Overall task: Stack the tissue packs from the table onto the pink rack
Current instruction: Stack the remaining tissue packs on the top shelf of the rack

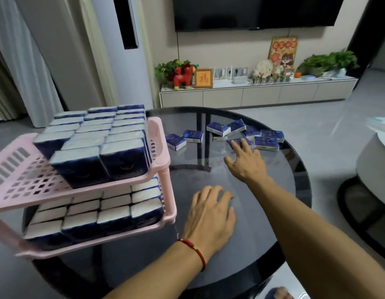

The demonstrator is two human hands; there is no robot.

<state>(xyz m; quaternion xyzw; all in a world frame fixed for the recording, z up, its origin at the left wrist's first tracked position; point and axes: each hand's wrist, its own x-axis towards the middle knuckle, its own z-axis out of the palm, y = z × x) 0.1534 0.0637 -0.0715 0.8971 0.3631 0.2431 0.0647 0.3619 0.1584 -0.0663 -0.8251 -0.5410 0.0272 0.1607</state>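
Head cam: right hand (pixel 246 162), grip wide w/ fingers spread & empty, reaches to loose tissue packs (pixel 266 143) just ahead at worktop (pixel 273 212) far edge, nearer than flat, empty left hand (pixel 209 214) beside pink rack (pixel 163 152).

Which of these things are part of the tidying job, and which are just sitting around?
Part of the job:
loose tissue packs
pink rack
right hand
left hand
glass table

Just there:
television
red toy horse
plants
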